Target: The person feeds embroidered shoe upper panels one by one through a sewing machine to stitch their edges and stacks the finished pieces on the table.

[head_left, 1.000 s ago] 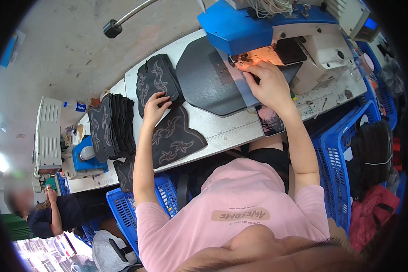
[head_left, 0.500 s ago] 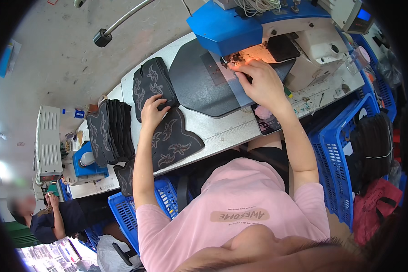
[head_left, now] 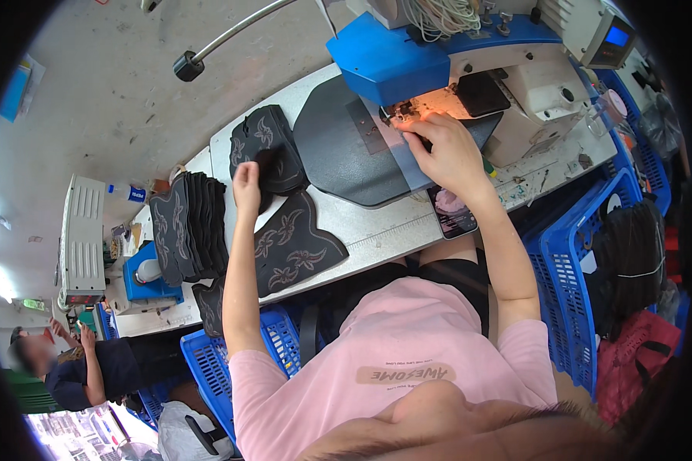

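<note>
My left hand (head_left: 246, 187) is closed on the edge of a dark piece (head_left: 267, 167), blurred and partly lifted over a stack of black panels (head_left: 282, 150) with stitched floral patterns. Below it, a larger black panel (head_left: 296, 247) with the same kind of stitching lies on the white table. My right hand (head_left: 446, 150) is at the needle area of a blue and white sewing machine (head_left: 392, 61), its thumb and forefinger brought together under the orange light. What those fingers hold, if anything, is hidden. A dark grey plate (head_left: 338, 146) extends left of the needle.
More stitched black panels (head_left: 188, 230) stand in a row at the left. A phone (head_left: 454, 213) lies by the table's front edge. Blue baskets (head_left: 565, 276) flank me, the right one beside bundled black pieces (head_left: 630, 253). Another person (head_left: 92, 369) works at the far left.
My left hand has moved slightly left and down from the stack, now with a dark piece in its fingers. My right hand stays by the needle.
</note>
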### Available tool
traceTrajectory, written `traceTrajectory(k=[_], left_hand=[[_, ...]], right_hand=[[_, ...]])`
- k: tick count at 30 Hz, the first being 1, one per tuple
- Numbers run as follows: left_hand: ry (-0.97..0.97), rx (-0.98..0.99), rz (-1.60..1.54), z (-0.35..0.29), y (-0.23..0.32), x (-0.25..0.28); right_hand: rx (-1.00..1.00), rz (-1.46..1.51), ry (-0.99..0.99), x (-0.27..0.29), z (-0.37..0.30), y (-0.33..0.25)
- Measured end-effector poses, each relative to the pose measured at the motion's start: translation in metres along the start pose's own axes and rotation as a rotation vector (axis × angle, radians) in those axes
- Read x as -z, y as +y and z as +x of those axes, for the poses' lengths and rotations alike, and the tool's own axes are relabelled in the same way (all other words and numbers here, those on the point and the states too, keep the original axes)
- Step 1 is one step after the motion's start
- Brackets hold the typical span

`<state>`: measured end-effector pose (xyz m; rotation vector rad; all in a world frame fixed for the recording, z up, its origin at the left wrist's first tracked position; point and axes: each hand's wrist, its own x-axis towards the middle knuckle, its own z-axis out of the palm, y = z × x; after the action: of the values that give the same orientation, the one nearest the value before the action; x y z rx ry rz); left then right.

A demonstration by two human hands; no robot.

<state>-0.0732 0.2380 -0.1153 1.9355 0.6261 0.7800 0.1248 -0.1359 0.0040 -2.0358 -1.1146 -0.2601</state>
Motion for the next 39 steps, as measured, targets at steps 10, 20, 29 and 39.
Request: traceTrajectory(k=[10, 20, 29, 39], left_hand=[[-0.789, -0.417, 0.014, -0.092, 0.219, -0.089], [-0.139, -0.524, 0.576, -0.071, 0.203, -0.128], [-0.410, -0.624, 0.451, -0.092, 0.223, -0.151], [-0.359, -0.592, 0.541, -0.084, 0.234, -0.164]], right_hand=[[-0.118, 0.261, -0.195, 0.002, 0.006, -0.026], [-0.080, 0.210, -0.194, 0.003, -0.014, -0.030], [-0.158, 0.137, -0.026, 0.000, -0.012, -0.022], [-0.002, 0.044, 0.012, -0.009, -0.006, -0.002]])
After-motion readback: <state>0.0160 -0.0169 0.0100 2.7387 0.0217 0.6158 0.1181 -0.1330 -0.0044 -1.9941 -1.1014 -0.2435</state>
